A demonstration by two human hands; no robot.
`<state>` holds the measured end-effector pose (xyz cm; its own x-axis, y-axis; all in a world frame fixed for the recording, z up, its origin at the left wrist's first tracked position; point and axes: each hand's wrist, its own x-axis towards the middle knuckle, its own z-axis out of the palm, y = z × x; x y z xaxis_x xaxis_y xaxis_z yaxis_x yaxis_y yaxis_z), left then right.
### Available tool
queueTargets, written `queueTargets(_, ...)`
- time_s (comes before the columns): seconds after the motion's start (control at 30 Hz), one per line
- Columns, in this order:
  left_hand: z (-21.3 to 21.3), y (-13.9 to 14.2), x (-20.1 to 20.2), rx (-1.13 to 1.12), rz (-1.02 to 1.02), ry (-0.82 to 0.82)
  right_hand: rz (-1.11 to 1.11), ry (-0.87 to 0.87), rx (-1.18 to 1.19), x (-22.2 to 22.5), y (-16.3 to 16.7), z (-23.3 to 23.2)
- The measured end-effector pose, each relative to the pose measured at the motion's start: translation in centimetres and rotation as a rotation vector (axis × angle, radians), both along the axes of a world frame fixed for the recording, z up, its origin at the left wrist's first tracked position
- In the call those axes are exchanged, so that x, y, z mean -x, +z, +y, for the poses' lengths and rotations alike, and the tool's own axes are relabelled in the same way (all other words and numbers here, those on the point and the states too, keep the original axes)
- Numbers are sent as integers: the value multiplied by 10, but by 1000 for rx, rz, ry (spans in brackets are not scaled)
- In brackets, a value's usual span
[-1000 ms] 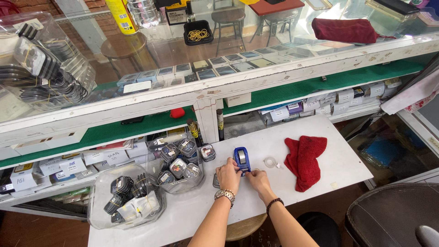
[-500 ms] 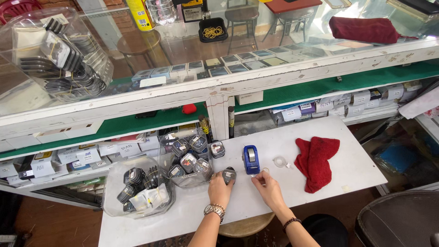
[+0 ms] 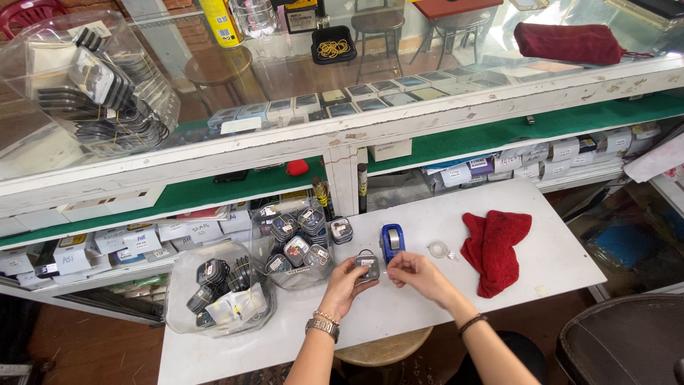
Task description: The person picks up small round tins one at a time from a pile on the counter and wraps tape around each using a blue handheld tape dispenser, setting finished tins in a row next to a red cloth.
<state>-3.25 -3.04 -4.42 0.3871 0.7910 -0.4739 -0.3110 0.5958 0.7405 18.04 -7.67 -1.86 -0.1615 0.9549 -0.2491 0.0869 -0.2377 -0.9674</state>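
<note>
1 small watch case [image 3: 368, 265] in left hand [image 3: 347, 285] grip, right hand [image 3: 420, 274] pinching its edge, 1 blue tape dispenser [image 3: 391, 241], 1 red cloth [image 3: 494, 249]

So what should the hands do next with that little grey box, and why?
Probably press the strip down onto the small grey case. The left hand steadies the case on the white table, the right hand pinches something thin at its edge, and the blue tape dispenser stands just behind.
</note>
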Motion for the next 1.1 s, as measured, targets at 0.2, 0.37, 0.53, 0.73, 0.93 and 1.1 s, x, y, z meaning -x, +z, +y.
queueTargets(0.2, 1, 26, 7, -88, -81, -137, -159, 262, 22, -13, 69, 14)
queueTargets(0.37, -3, 42, 0, -160, 1, -151, -372, 335, 10, -7, 96, 20)
queueTargets(0.53, -5, 45, -3, -235, 26, -154, -407, 344, -11, -5, 98, 27)
queueTargets(0.73, -7, 47, -5, -247, 10, -117, -432, 288, -29, -8, 95, 30)
queueTargets(0.93, -10, 50, -8, -246, -5, -93, -405, 267, -11, -8, 91, 31)
queueTargets(1.1, -10, 54, -11, -289, 12, -87, -479, 263, -19, -6, 90, 33)
